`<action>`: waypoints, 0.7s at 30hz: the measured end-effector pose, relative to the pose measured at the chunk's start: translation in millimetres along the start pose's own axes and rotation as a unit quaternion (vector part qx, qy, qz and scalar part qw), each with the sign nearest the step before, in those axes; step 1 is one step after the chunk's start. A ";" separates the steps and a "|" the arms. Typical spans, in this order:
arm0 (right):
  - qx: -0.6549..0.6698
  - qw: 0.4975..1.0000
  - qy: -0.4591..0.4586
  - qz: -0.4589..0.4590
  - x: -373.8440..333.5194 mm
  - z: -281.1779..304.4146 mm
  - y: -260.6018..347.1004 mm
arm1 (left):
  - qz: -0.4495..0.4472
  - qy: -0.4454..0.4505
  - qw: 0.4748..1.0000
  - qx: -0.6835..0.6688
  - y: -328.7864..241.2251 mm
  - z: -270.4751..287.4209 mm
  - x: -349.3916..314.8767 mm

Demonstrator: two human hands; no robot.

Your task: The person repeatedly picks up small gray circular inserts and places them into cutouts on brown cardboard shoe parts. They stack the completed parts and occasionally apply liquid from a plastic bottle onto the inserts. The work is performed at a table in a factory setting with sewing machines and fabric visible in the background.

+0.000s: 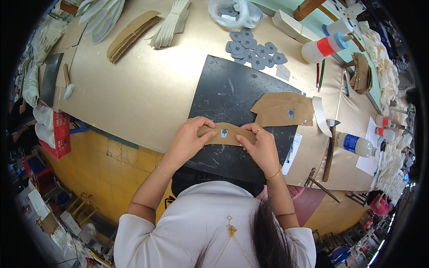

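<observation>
Both hands hold one curved tan leather piece (225, 134) with a small grey patch at its middle, just above a black work mat (232, 94). My left hand (190, 138) pinches its left end and my right hand (261, 145) pinches its right end. A small stack of similar tan pieces (283, 109), one showing a grey patch, lies on the mat's right side just beyond my right hand.
Several grey patches (254, 49) lie beyond the mat by a clear plastic bag (234, 11). Glue bottles (324, 47) stand far right, another bottle (357, 144) and a hammer (331, 149) at right. Tan piece stacks (132, 33) and white strips (172, 22) sit far left.
</observation>
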State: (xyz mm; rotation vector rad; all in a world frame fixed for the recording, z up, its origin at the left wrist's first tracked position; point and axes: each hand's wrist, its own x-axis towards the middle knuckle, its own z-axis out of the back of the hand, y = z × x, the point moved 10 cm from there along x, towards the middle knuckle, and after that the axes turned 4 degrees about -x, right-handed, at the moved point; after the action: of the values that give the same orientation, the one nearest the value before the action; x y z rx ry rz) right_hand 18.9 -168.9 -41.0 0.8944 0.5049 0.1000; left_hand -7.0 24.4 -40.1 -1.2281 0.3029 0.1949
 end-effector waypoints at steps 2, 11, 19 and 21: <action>0.005 1.000 0.001 -0.008 -0.3 -0.4 -1.5 | 0.000 -0.001 1.000 0.000 -0.5 0.0 -0.1; -0.001 1.000 -0.009 0.001 0.6 1.3 0.1 | 0.013 -0.002 1.000 -0.004 3.9 -1.5 1.0; -0.017 0.999 -0.026 0.032 1.0 1.6 1.7 | 0.011 -0.005 1.000 0.014 2.7 -1.3 0.6; -0.021 0.999 -0.024 0.029 1.0 1.5 1.3 | 0.004 -0.006 1.000 0.021 -1.0 -0.5 0.3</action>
State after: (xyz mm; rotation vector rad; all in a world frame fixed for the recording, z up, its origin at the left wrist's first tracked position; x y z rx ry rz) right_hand 20.7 -168.9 -39.7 0.8686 0.4312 0.1402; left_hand -6.5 23.6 -39.5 -1.1845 0.2996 0.2021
